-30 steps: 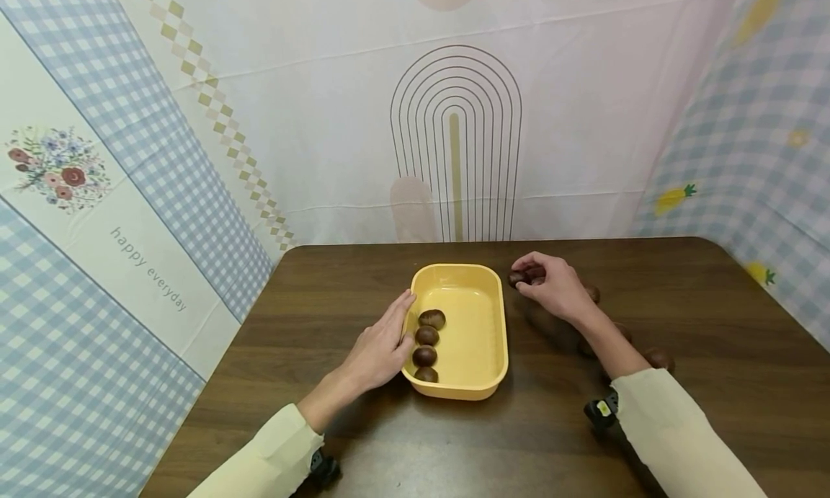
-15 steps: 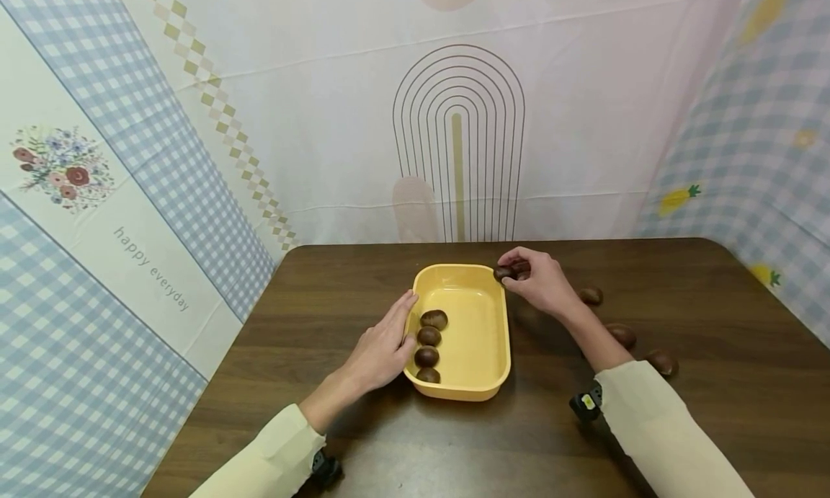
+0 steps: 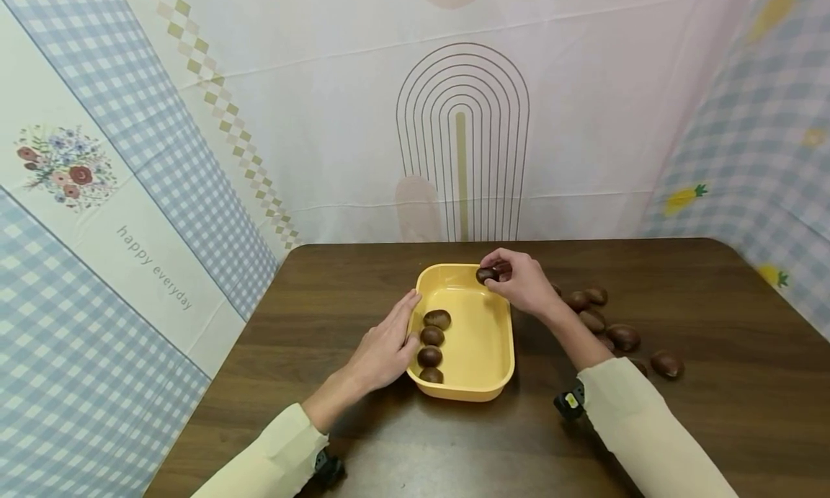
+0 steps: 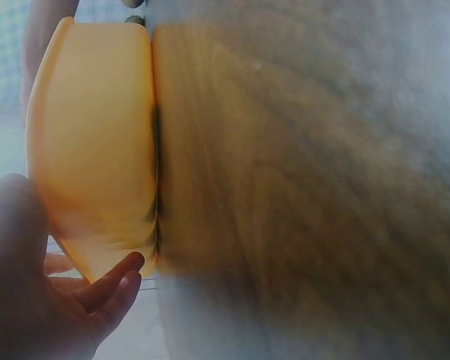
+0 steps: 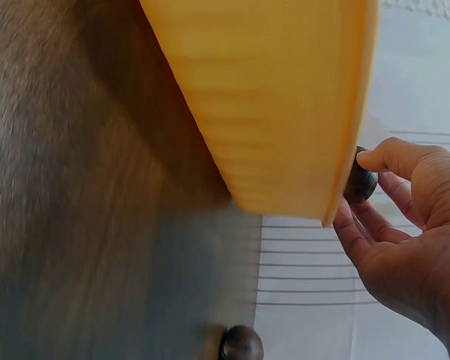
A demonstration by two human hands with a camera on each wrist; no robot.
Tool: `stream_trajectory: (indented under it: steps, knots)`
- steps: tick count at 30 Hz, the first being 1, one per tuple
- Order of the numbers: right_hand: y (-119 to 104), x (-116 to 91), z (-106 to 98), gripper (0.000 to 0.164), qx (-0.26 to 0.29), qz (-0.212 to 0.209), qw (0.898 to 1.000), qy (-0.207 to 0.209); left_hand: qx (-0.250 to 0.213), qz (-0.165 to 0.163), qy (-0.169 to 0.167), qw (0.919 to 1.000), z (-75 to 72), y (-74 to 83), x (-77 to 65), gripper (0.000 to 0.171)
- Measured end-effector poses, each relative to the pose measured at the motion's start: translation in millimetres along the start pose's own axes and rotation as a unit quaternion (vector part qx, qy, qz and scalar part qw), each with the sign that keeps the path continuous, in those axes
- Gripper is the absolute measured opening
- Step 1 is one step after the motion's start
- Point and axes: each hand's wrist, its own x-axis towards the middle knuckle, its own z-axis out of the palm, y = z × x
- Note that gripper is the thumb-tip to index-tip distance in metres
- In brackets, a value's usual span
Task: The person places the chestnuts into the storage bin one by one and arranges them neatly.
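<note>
A yellow rectangular tray [image 3: 467,339] sits on the dark wood table. Along its left inner side lie several brown chestnuts [image 3: 430,355] in a row. My left hand [image 3: 382,350] rests along the tray's left wall, fingers extended and thumb near the rim; the left wrist view shows the fingers against the tray's outer side. Between thumb and fingertips, my right hand [image 3: 524,285] pinches another chestnut [image 3: 485,275] over the tray's far right corner. In the right wrist view that chestnut [image 5: 361,180] shows just past the tray's rim.
On the table right of the tray, several loose chestnuts [image 3: 591,321] are scattered, partly behind my right forearm. One chestnut [image 3: 666,365] lies farther out to the right. Printed cloth [image 3: 350,123] hangs behind the table's far edge.
My right hand has carried the chestnut leftward from beside the tray to over its far right corner. More loose chestnuts show behind the forearm. My left hand stays at the tray's side.
</note>
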Motion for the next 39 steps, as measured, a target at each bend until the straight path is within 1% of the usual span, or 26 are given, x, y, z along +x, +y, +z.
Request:
stream_trajectory:
  steps: [8, 17, 24, 28, 31, 37, 39]
  knots:
    - [-3.5, 5.8, 18.1, 0.027, 0.014, 0.009, 1.000, -0.013, 0.000, 0.003, 0.002, 1.0000, 1.5, 1.1, -0.1, 0.066]
    - [-7.5, 12.6, 38.8, 0.026, 0.014, -0.007, 1.000, -0.016, -0.003, 0.004, 0.004, 1.0000, 2.0, 1.3, 0.4, 0.065]
    - [-13.6, 18.7, 51.8, 0.026, 0.006, -0.016, 0.999, -0.035, -0.002, 0.000, -0.002, 1.0000, 1.4, -1.0, 0.5, 0.066]
    - [-15.4, 21.7, 59.6, 0.024, 0.006, -0.011, 0.999, -0.052, -0.003, 0.004, 0.003, 1.0000, 1.2, -1.7, -0.1, 0.066]
    - [-14.9, 22.4, 64.9, 0.024, 0.005, -0.007, 0.998, -0.062, -0.002, 0.002, 0.001, 1.0000, 1.0, -1.9, -0.2, 0.067]
    - [-13.8, 23.5, 73.0, 0.026, -0.006, 0.008, 0.998, -0.063, -0.002, 0.001, -0.002, 1.0000, 0.9, -2.3, -0.4, 0.067]
    - [-14.3, 24.5, 74.6, 0.026, -0.011, 0.006, 0.998, -0.064, 0.000, 0.000, -0.003, 1.0000, 0.4, -2.3, -0.7, 0.067]
